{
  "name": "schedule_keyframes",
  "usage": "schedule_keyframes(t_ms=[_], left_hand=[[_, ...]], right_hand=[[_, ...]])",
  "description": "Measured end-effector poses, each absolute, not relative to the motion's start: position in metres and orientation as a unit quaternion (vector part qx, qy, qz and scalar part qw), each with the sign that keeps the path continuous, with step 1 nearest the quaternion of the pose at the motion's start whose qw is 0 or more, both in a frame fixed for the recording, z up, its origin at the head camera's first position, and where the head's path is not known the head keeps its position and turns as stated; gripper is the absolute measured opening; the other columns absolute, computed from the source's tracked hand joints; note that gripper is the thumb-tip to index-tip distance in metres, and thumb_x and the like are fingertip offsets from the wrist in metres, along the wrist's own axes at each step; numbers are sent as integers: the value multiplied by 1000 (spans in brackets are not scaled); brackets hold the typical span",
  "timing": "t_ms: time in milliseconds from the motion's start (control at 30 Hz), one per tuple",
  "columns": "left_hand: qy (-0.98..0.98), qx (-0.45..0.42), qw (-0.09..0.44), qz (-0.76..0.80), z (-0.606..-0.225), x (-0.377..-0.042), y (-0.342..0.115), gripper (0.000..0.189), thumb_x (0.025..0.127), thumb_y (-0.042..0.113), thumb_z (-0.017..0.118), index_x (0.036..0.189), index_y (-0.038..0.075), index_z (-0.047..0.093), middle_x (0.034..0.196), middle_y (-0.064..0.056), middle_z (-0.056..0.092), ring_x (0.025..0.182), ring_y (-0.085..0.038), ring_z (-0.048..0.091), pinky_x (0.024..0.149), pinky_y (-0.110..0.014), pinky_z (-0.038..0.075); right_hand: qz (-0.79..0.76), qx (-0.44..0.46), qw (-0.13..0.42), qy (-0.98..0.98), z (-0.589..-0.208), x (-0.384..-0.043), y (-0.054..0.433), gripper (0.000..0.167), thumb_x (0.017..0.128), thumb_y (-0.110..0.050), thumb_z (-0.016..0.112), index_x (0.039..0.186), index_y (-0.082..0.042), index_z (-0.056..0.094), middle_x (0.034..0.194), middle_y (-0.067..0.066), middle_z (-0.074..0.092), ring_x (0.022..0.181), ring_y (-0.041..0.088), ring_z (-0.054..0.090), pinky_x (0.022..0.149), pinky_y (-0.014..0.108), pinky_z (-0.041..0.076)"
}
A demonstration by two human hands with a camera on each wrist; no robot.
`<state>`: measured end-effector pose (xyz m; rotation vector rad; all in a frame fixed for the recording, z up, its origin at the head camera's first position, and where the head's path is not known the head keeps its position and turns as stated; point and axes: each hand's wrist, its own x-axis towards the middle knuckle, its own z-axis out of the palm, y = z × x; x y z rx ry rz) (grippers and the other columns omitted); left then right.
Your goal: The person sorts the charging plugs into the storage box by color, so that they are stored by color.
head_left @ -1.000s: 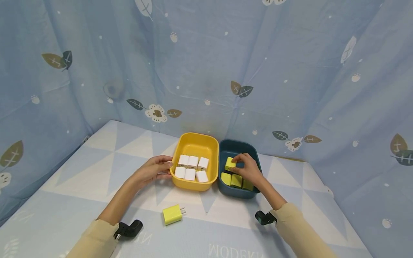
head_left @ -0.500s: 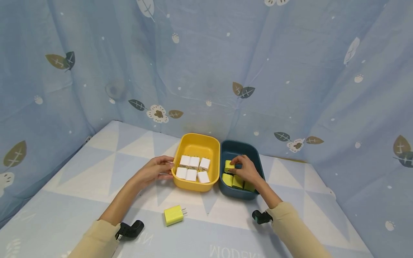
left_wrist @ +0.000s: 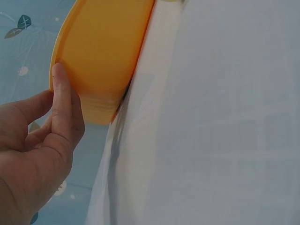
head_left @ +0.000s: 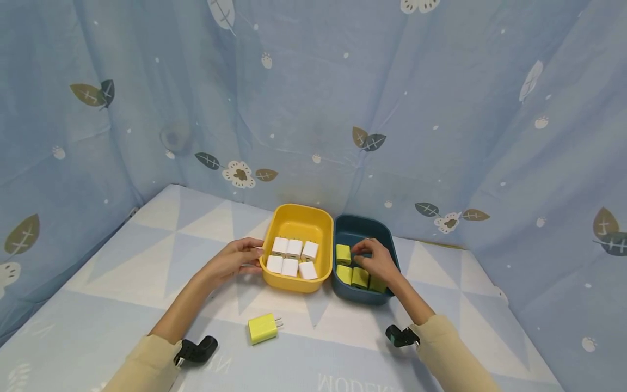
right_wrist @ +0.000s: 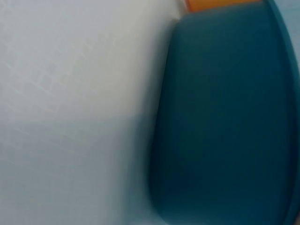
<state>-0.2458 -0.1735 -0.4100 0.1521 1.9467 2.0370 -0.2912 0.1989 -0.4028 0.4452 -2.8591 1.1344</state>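
At the left wall of a yellow bin [head_left: 297,282], my left hand [head_left: 234,258] pinches the rim between thumb and fingers, as the left wrist view shows its fingers [left_wrist: 62,101] on the outer wall. Several white charger plugs [head_left: 294,249] sit in two rows inside this bin. My right hand [head_left: 377,261] is inside the dark blue bin [head_left: 360,294], fingers bent loosely and apart from a yellow charger plug [head_left: 343,254] just to their left. Several more yellow plugs [head_left: 360,277] line the front of that bin, partly under the hand. The right wrist view shows mainly the blue bin's outer wall [right_wrist: 225,117].
One yellow charger plug [head_left: 263,328] lies on the patterned cloth in front of the bins, prongs pointing right. Both bins stand side by side near the back edge, where a blue printed curtain [head_left: 313,109] hangs.
My right hand has let go of the yellow charger plug in the blue bin and drawn slightly to the right. My left hand stays on the yellow bin.
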Motion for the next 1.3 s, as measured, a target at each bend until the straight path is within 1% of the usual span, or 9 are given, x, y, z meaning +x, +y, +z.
schedule_keyframes(t_ms=[233, 333, 500, 633, 733, 833, 1000, 1167, 1300], left_hand=[[682, 50, 163, 711, -411, -247, -175, 47, 103, 8, 52, 143, -10, 36, 117, -21, 55, 89, -19, 61, 86, -36, 59], [683, 51, 164, 710, -410, -247, -175, 48, 103, 9, 52, 143, -10, 36, 117, -21, 55, 90, -19, 61, 88, -37, 58], [684, 52, 163, 709, -409, -247, -175, 47, 103, 9, 52, 143, -10, 36, 119, -22, 54, 91, -19, 61, 88, -37, 58], [682, 55, 163, 711, -409, -247, -174, 48, 103, 9, 52, 144, -10, 35, 120, -22, 53, 91, -19, 61, 86, -34, 59], [680, 55, 164, 712, -410, -248, -174, 48, 103, 9, 52, 144, -11, 35, 120, -23, 53, 90, -19, 62, 85, -34, 59], [680, 52, 164, 713, -411, -248, -175, 48, 103, 9, 52, 143, -11, 35, 120, -23, 53, 89, -19, 62, 84, -34, 59], [680, 55, 164, 712, -411, -248, -174, 49, 103, 10, 53, 143, -10, 35, 119, -22, 54, 90, -19, 62, 85, -34, 59], [682, 57, 164, 711, -411, -247, -174, 48, 103, 10, 52, 143, -11, 36, 120, -23, 53, 90, -19, 62, 86, -35, 59], [681, 58, 162, 712, -411, -246, -174, 48, 103, 10, 52, 143, -11, 36, 119, -23, 53, 89, -19, 62, 86, -35, 59]], right_hand=[[430, 148, 14, -891, -396, -275, 199, 16, 92, -7, 65, 108, -6, 67, 116, 10, 55, 86, 21, 67, 78, 37, 59], [464, 162, 38, -870, -393, -266, 194, 16, 94, -4, 64, 110, -4, 67, 115, 11, 55, 79, 24, 67, 72, 38, 61], [502, 218, 80, -833, -383, -243, 175, 17, 93, 5, 63, 110, 0, 65, 110, 19, 56, 81, 36, 62, 63, 47, 61], [516, 257, 81, -813, -361, -213, 154, 17, 91, 10, 62, 108, 4, 63, 108, 21, 58, 80, 33, 60, 59, 41, 61], [522, 275, 57, -805, -349, -194, 141, 17, 91, 10, 63, 108, 5, 62, 104, 19, 59, 76, 28, 60, 60, 35, 62], [523, 276, 13, -806, -346, -184, 132, 19, 93, 7, 63, 112, 5, 60, 105, 18, 59, 75, 31, 60, 64, 30, 61], [530, 273, -43, -802, -370, -184, 124, 25, 95, -4, 65, 119, -4, 59, 111, 15, 59, 80, 37, 60, 63, 30, 61], [512, 276, -95, -808, -385, -177, 111, 26, 95, -18, 69, 119, -11, 61, 103, 6, 62, 81, 22, 63, 59, 35, 61], [489, 264, -148, -818, -391, -167, 99, 29, 93, -24, 72, 118, -13, 62, 97, -1, 62, 77, 15, 63, 55, 33, 60]])
